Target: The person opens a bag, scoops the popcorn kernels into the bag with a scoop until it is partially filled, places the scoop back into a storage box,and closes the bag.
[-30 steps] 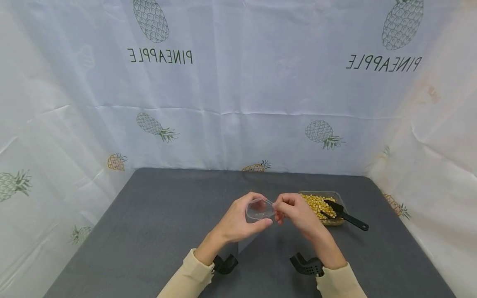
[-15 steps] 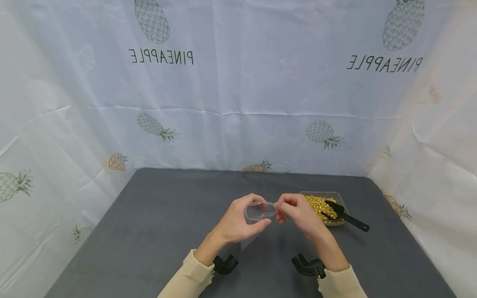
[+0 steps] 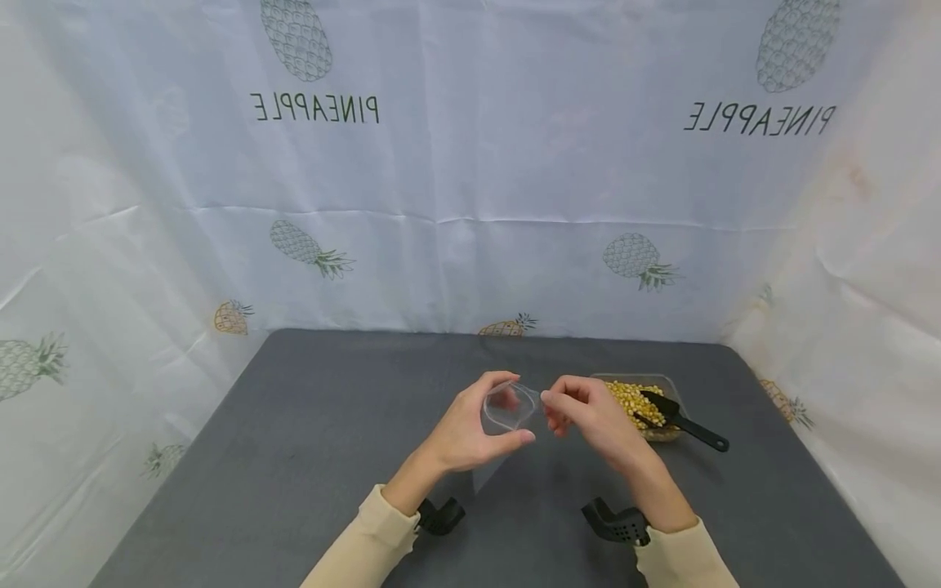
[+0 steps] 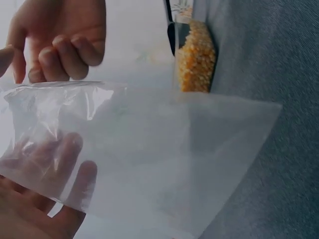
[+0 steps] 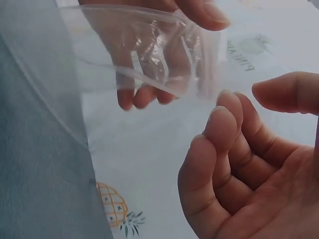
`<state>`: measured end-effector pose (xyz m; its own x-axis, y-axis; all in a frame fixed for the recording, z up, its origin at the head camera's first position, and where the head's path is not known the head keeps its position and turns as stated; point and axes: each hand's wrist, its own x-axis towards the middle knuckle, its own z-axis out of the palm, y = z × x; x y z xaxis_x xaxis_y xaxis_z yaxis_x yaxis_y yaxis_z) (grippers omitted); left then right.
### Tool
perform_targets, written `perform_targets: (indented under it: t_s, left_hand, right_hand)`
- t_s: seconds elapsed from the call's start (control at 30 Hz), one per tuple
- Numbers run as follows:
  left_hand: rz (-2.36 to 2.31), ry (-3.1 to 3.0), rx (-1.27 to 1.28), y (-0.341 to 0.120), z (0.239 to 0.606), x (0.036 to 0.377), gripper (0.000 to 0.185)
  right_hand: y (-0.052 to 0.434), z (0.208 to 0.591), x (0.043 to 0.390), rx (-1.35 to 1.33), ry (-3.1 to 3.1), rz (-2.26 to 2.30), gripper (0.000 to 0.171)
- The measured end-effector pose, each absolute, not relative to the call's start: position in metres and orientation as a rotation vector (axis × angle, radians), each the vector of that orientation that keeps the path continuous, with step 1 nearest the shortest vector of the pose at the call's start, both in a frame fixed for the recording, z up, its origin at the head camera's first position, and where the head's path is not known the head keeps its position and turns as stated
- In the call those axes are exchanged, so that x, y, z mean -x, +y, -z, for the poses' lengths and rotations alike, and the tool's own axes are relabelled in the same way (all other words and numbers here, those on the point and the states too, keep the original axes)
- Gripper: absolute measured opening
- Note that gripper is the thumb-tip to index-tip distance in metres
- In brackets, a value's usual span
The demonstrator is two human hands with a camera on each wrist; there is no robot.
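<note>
My left hand (image 3: 470, 429) holds a clear plastic bag (image 3: 509, 407) above the grey table, thumb under its mouth and fingers over it. In the left wrist view the bag (image 4: 149, 154) hangs wide and empty, with my left fingers (image 4: 45, 159) showing through the film. My right hand (image 3: 588, 416) is just right of the bag's rim. In the right wrist view its fingers (image 5: 224, 139) are loosely curled next to the bag's (image 5: 149, 50) corner, the thumb is apart from them, and it grips nothing.
A clear container (image 3: 672, 390) of yellow corn kernels (image 4: 197, 59) sits on the table (image 3: 309, 425) to the right of my hands. A black scoop (image 3: 680, 420) lies in it, handle pointing right. White pineapple-print sheets wall in the back and both sides.
The bag's mouth has tipped more upright in my left hand. My right fingers, earlier at the rim, now sit loose beside it. Both hands rose slightly.
</note>
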<state>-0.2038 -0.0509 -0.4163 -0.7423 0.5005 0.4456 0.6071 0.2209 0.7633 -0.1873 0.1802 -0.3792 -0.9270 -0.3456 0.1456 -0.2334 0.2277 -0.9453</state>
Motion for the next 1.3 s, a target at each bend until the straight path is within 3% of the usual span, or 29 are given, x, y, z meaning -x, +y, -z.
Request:
perform_targets:
  t_s: [0.6,1.3]
  left_hand:
    - [1.538,-2.430,1.057,-0.060,0.423,0.208,0.065]
    - [1.494,-2.448,1.067,-0.061,0.424,0.209,0.061]
  right_hand:
    - [0.225,0.373,0.179,0.517,2.751,1.343,0.022]
    - [0.299,0.386,0.169,0.446,3.209,0.670,0.038]
